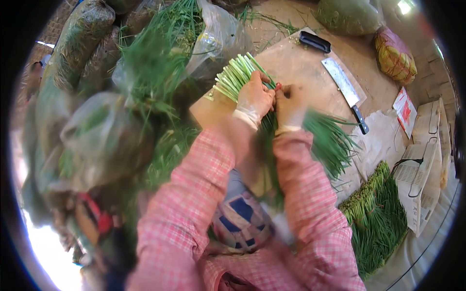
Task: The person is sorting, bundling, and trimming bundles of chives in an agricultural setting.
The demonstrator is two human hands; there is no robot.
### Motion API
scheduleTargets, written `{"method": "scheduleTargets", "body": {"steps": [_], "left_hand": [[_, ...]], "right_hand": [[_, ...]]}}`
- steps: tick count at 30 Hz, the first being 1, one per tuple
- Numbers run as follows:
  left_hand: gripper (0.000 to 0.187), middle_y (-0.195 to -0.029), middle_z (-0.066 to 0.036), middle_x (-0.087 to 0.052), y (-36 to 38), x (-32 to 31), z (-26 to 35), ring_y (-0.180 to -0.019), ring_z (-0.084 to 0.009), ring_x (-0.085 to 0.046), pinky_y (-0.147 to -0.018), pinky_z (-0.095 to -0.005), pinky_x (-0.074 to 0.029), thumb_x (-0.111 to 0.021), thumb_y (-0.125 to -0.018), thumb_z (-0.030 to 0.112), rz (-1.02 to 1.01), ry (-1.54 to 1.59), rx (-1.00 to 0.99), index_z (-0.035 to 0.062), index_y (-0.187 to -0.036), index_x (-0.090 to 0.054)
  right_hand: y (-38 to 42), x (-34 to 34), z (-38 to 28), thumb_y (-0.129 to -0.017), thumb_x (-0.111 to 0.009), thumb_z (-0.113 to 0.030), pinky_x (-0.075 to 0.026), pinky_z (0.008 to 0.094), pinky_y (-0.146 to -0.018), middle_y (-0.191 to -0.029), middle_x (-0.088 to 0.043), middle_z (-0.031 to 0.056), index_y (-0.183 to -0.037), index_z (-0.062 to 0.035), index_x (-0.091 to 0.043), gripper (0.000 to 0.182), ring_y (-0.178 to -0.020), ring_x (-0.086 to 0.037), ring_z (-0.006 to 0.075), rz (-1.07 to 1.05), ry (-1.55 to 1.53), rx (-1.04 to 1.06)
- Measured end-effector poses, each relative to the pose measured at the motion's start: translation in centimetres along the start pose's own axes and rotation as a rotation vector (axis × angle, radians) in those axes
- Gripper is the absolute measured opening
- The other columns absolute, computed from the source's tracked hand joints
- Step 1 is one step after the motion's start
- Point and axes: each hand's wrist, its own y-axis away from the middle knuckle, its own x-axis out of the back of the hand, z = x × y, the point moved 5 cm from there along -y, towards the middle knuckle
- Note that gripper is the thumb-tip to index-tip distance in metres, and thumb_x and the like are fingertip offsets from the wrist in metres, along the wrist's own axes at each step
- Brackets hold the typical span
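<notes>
Pink checked sleeves (187, 194) lie nearest the camera, coming up from six o'clock with a patterned cloth (242, 218) between them. Taking the top of the view as twelve, the left hand (256, 94) sits at one o'clock, its grip clamped round a bundle of green stalks (233, 80), whose pale ends fan out toward ten while the long leaves spread toward four, beyond the right wrist. Just beside it, at two o'clock, the right hand (290, 106) has its fingertips at a red tie (278, 86) on the bundle; it is blurred, and I cannot tell whether that grip is pinched together or apart. Both hands and the bundle are over a cutting board (310, 77), though whether the bundle rests on it cannot be made out. At two o'clock a knife (342, 85) lies near the board's edge, handle toward four, and a black tray (315, 41) sits at the board's far corner at one. Further out at four o'clock is a neat pile of greens (376, 228), touching or just beside a white basket (420, 186). Loose greens (165, 43) lie at eleven, beside a clear plastic bag (218, 34), and a blurred plastic bag (97, 140) stands at nine.
</notes>
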Motion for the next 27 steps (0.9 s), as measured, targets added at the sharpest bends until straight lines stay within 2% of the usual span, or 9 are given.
{"method": "scheduleTargets", "body": {"steps": [9, 15, 18, 22, 24, 26, 27], "left_hand": [[0.023, -0.056, -0.008, -0.055, 0.0, 0.0, 0.2, -0.041, -0.0156, -0.052, -0.037, -0.0279, -0.04, -0.052, -0.077, -0.001, -0.04, 0.133, 0.098, 0.0013, -0.097, -0.041], [0.015, -0.057, -0.006, -0.056, 0.1, 0.0, 0.5, -0.042, -0.0135, -0.052, -0.04, -0.0268, -0.041, -0.052, -0.079, 0.0, -0.057, 0.13, 0.1, 0.0016, -0.093, -0.047], [0.007, -0.057, -0.006, -0.057, -0.1, -0.2, 0.4, -0.043, -0.0132, -0.053, -0.042, -0.0264, -0.042, -0.052, -0.08, 0.001, -0.088, 0.102, 0.106, 0.0019, -0.086, -0.051], [0.01, -0.059, -0.007, -0.061, 0.0, 0.0, 0.4, -0.047, -0.0144, -0.058, -0.045, -0.0271, -0.045, -0.055, -0.078, 0.011, -0.071, -0.01, 0.08, 0.0034, -0.084, -0.057], [0.008, -0.059, -0.008, -0.06, -0.1, -0.1, 0.2, -0.046, -0.0155, -0.058, -0.045, -0.0283, -0.045, -0.053, -0.078, 0.009, -0.055, -0.004, 0.054, 0.0037, -0.083, -0.056], [0.004, -0.057, -0.008, -0.057, -0.2, -0.1, 0.2, -0.044, -0.0148, -0.056, -0.044, -0.0285, -0.044, -0.051, -0.08, 0.005, -0.037, 0.003, 0.039, 0.003, -0.081, -0.054], [0.01, -0.065, -0.013, -0.06, 0.0, -0.1, 0.0, -0.053, -0.0233, -0.06, -0.052, -0.0348, -0.048, -0.05, -0.081, 0.011, -0.059, -0.003, 0.095, 0.0033, -0.084, -0.055]], "right_hand": [[-0.2, 0.2, -0.9, -0.074, -0.063, -0.014, -0.044, 0.0398, -0.06, -0.069, -0.058, 0.0157, -0.07, -0.003, -0.056, 0.014, -0.063, -0.056, 0.0323, 0.003, 0.063, 0.054], [0.1, 0.4, -0.4, -0.074, -0.06, -0.01, -0.046, 0.0372, -0.064, -0.074, -0.059, 0.0172, -0.077, -0.003, -0.06, 0.007, -0.07, -0.059, 0.0315, -0.128, -0.014, 0.082], [0.2, 1.0, 0.2, -0.074, -0.058, -0.007, -0.046, 0.0342, -0.066, -0.078, -0.062, 0.0144, -0.08, -0.003, -0.063, 0.009, -0.071, -0.06, 0.0263, -0.158, -0.115, 0.103], [-0.8, 0.9, 0.4, -0.075, -0.06, -0.009, -0.045, 0.0283, -0.063, -0.075, -0.063, 0.0094, -0.08, -0.0006, -0.064, 0.01, -0.068, -0.058, 0.0163, -0.242, -0.404, -0.132], [-0.9, 1.3, -0.2, -0.076, -0.061, -0.01, -0.044, 0.026, -0.06, -0.071, -0.062, 0.0071, -0.079, 0.001, -0.064, 0.012, -0.065, -0.056, 0.013, -0.258, -0.468, -0.296], [-0.8, 1.1, -0.6, -0.076, -0.062, -0.012, -0.044, 0.0248, -0.059, -0.067, -0.062, 0.0073, -0.078, 0.002, -0.064, 0.014, -0.063, -0.056, 0.0125, -0.28, -0.407, -0.215], [-0.8, 0.9, -0.6, -0.076, -0.062, -0.012, -0.044, 0.0242, -0.058, -0.065, -0.061, 0.0074, -0.078, 0.0026, -0.063, 0.015, -0.061, -0.056, 0.0123, -0.287, -0.378, -0.168]]}}
